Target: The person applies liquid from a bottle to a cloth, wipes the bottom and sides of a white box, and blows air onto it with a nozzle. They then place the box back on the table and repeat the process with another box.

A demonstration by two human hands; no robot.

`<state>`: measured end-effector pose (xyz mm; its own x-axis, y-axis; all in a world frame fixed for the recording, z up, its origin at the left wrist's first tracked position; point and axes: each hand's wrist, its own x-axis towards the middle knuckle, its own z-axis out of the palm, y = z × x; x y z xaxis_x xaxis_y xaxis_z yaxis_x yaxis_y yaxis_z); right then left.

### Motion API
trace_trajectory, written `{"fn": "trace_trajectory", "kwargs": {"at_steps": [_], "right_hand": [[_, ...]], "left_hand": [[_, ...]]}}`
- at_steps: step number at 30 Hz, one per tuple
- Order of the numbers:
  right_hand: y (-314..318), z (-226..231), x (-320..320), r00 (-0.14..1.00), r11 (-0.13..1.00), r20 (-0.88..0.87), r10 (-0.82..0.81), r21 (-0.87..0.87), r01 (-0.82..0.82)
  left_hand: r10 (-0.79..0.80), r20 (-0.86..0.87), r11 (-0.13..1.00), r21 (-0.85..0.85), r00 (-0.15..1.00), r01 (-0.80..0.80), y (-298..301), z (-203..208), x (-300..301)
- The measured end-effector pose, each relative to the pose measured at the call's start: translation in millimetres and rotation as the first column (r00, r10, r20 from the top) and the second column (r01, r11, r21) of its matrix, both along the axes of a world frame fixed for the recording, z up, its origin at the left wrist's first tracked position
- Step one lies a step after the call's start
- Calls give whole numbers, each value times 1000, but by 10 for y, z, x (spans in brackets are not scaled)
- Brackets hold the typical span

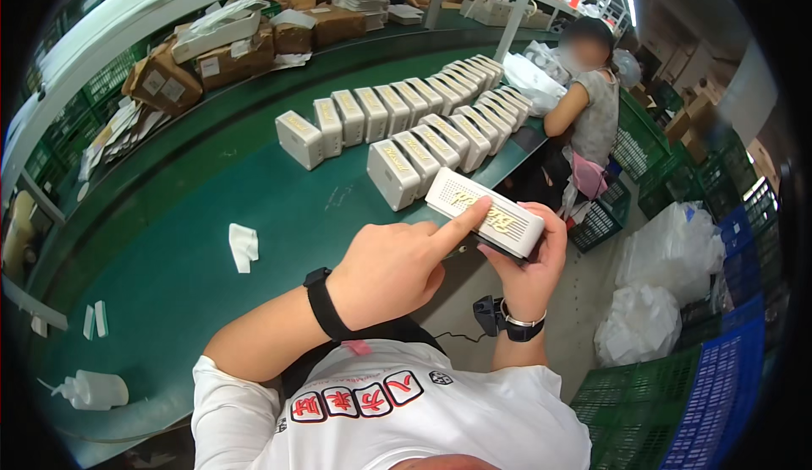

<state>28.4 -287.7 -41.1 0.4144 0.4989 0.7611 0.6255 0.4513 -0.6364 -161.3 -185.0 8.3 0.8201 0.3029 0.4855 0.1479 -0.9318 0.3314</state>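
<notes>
One left finger (461, 226) extended, touching white device (511, 219); right fingers (555, 235) clasp it

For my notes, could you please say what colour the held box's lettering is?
Gold-yellow lettering, on a white box; the head view shows it.

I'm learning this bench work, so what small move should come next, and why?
Probably slide the index finger of the left hand along the gold lettering: its tip appears to rest midway there, while the right hand grips the white box by one end.
</notes>
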Motion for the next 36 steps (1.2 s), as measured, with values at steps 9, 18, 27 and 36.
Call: {"fn": "trace_trajectory", "kwargs": {"at_steps": [9,18,27,36], "right_hand": [[209,-476,1580,750,976,-651,-122,59,210],[936,-938,3423,702,838,-471,-533,-179,516],[1454,-976,4079,540,795,-587,-603,-381,473],[1631,-1069,4240,329,688,-604,-726,-630,361]], "left_hand": [[-61,71,760,-643,996,93,168,-427,-785],[872,160,311,-911,462,-271,-339,-1409,-2375],[971,210,235,-715,118,-658,-623,-1965,-2796],[942,337,240,-691,-10,-682,-530,-1983,-2850]]}}
